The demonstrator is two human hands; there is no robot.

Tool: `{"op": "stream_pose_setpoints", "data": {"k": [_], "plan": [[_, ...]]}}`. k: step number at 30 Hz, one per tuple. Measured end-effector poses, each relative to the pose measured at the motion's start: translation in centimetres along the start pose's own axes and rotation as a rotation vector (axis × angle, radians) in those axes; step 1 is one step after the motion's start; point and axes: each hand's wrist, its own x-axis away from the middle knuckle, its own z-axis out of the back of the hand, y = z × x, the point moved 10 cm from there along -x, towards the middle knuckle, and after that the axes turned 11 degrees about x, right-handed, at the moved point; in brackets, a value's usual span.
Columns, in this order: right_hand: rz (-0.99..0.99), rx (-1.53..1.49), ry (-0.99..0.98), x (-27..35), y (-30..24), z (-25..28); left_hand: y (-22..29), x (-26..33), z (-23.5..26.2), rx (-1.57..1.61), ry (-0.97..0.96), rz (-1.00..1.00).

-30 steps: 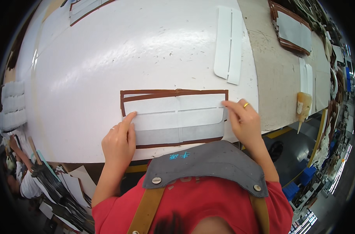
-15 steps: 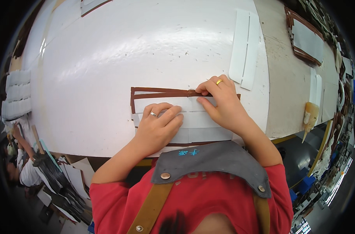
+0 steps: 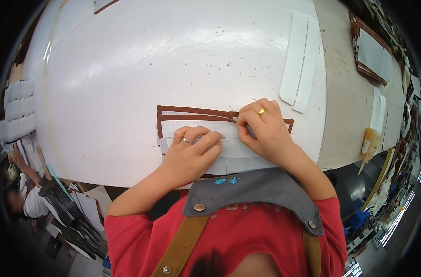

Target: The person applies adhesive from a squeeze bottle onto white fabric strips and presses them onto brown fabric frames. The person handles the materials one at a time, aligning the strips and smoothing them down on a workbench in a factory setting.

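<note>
In front of me, near the table's front edge, lies a flat white panel with folded brown edging along its far side. My left hand rests on the panel's white surface, fingers loosely bent and holding nothing. At the far edge, right of the middle, my right hand pinches the brown edging between thumb and forefinger. A small loose bit sticks up beside that pinch, too fine to make out. The hands hide parts of the panel, and my grey apron bib covers its near side.
Long white strips lie to the right on the white table. Beyond, on a beige board, are stacked brown-edged panels and a yellowish glue bottle. White bundles sit far left, near another person.
My right hand has closed into a tighter pinch at the brown edging, its thumb drawn up to the forefinger. My left hand stays on the panel. The view has shifted slightly.
</note>
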Motion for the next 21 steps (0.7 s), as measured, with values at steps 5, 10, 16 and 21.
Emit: {"op": "stream_pose_setpoints", "data": {"k": [5,10,16,21], "plan": [[0.007,-0.083,0.001,0.0,0.0,0.0,0.1,0.0,0.0,0.008,-0.001,-0.007],[-0.097,-0.221,-0.015,-0.3,1.0,0.1,-0.9,0.3,2.1,0.080,0.139,0.068],[-0.123,-0.344,-0.074,-2.8,0.5,4.4,-8.8,3.6,7.7,0.687,0.522,0.623],[-0.075,-0.098,-0.572,-6.1,3.3,1.0,-12.6,4.0,11.7,1.007,0.729,0.587]]}}
